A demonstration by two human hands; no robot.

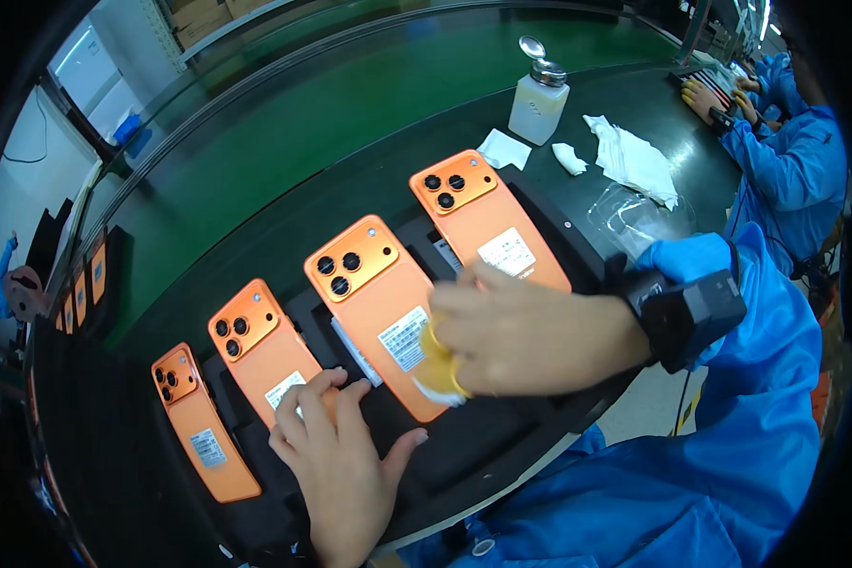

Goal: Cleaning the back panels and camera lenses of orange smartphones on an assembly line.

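Observation:
Several orange smartphones lie back up in a row on a black foam tray (pixel 464 454), each with a three-lens camera block and a white label. My right hand (pixel 502 331), with yellow finger cots on some fingers, is closed on a white wipe (pixel 439 396). It presses the wipe to the lower right part of one inner phone (pixel 364 284). My left hand (pixel 341 454) rests with fingers spread over the lower end of the phone (pixel 256 327) to its left. Beyond my right hand lies the rightmost phone (pixel 483 208); the leftmost phone (pixel 199 426) is untouched.
Behind the tray stands a whitish dispenser bottle (pixel 538 109), its metal lid up. White wipes (pixel 630 156) and a clear plastic dish (pixel 639 222) lie to its right. A green conveyor belt (pixel 369 104) runs behind. A co-worker in a blue smock (pixel 790 156) works at far right.

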